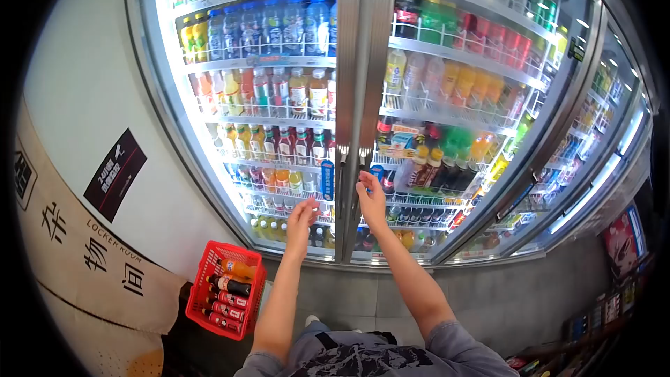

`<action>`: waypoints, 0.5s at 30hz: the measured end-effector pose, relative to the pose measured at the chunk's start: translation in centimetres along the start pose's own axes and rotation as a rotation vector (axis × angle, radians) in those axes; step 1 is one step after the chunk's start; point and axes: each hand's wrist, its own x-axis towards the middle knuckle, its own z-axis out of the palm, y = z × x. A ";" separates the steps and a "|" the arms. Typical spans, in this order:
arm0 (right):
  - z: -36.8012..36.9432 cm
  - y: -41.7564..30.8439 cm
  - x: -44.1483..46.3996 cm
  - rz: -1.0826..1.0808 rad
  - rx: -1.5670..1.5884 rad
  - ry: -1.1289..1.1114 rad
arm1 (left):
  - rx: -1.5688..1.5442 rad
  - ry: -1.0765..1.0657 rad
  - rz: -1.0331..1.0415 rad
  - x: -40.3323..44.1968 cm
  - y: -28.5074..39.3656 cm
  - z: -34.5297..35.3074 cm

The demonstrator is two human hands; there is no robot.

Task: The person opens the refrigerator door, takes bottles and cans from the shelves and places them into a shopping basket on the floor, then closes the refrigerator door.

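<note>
Both my hands are raised in front of a glass-door drinks fridge. My left hand (303, 215) is before the left door, its fingers loosely curled and apart, with nothing seen in it. My right hand (370, 197) is at the inner edge of the right door, near the dark door handle (362, 165); its fingers are partly bent, and whether they touch the handle I cannot tell. Behind the glass, shelves hold rows of bottles, such as blue-labelled water bottles (293, 22) on the left and orange drinks (464, 82) on the right.
A red basket (259, 286) with several bottles lying in it is at the lower left, beside a cloth curtain (105, 265). More fridge doors (558, 160) curve away to the right. Shelves of packaged goods (604, 313) stand at the lower right. Grey floor tiles (349, 293) lie below.
</note>
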 end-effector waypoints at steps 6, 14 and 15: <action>-0.7 1.5 2.6 -0.013 -0.147 0.084 | 0.003 -0.084 0.017 3.1 2.1 2.5; 1.2 5.6 7.5 0.213 -0.526 0.010 | -0.009 -0.134 -0.038 5.7 0.5 0.6; 1.8 5.6 7.8 0.249 -0.365 0.018 | -0.003 -0.134 -0.045 5.9 0.7 0.2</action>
